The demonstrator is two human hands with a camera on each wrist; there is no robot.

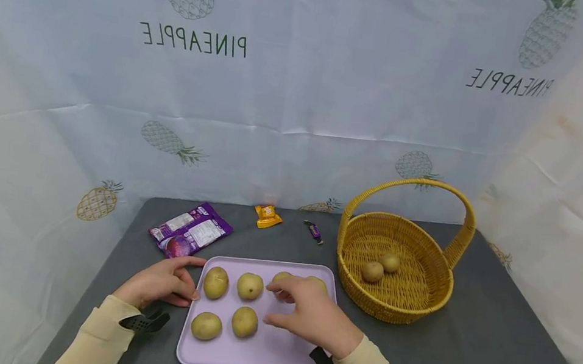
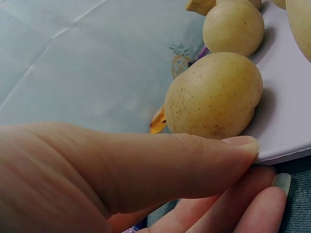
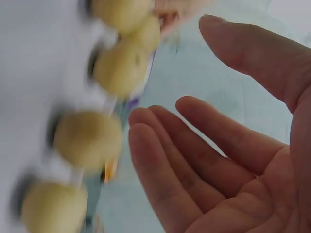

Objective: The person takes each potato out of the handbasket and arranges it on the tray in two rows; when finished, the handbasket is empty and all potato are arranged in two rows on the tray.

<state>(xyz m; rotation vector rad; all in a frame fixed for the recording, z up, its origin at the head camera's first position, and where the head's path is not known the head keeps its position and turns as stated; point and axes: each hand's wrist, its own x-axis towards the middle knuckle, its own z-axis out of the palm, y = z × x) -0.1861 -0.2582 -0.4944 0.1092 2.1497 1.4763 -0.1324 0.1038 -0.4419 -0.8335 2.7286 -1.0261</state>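
Observation:
A lilac tray (image 1: 224, 357) holds several potatoes (image 1: 245, 322) spread over its left part and far side. At its left edge, my left hand (image 1: 162, 280) pinches the rim, with the thumb (image 2: 214, 155) on top and fingers curled beneath. A potato (image 2: 214, 97) sits just beyond that thumb. My right hand (image 1: 307, 312) hovers over the tray's right side with nothing in it, fingers spread from the thumb. It partly hides two potatoes at the far right. In the right wrist view, the palm and relaxed fingers (image 3: 155, 160) show beside a blurred row of potatoes (image 3: 87, 138).
Right of the tray stands a yellow wicker basket (image 1: 434, 293) with a tall handle and two potatoes (image 1: 372, 271) inside. Behind the tray lie a purple packet (image 1: 191, 229), an orange wrapped snack (image 1: 267, 216) and a small purple candy (image 1: 313, 231). Pineapple-print cloth encloses the dark table (image 1: 468, 353).

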